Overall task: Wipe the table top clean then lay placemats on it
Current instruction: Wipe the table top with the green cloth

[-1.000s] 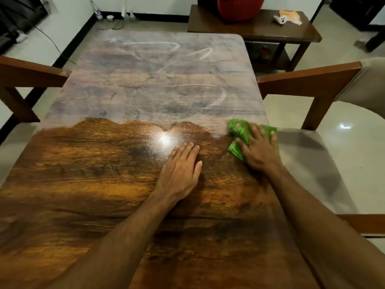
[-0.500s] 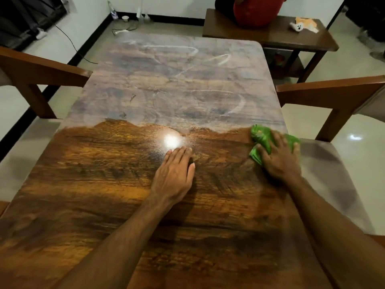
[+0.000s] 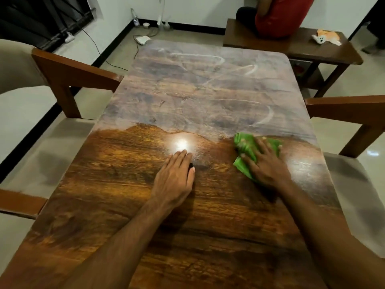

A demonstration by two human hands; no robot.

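Beside the table two wooden chairs with pale cushions stand close: the left chair has its arm against the left edge, and the right chair stands at the right. Past the far end is a dark bench where a person in red sits, with a small orange toy nearby. A cable trails over the tiled floor. The rounded-corner top is glossy brown grain on the near half, with a dull grey film and pale curved streaks beyond a ragged line. On that line, right of centre, lies the crumpled green cloth – the right hand presses it with spread, straight fingers. The left hand lies flat mid-table, holding nothing, its fingertips at a lamp glare
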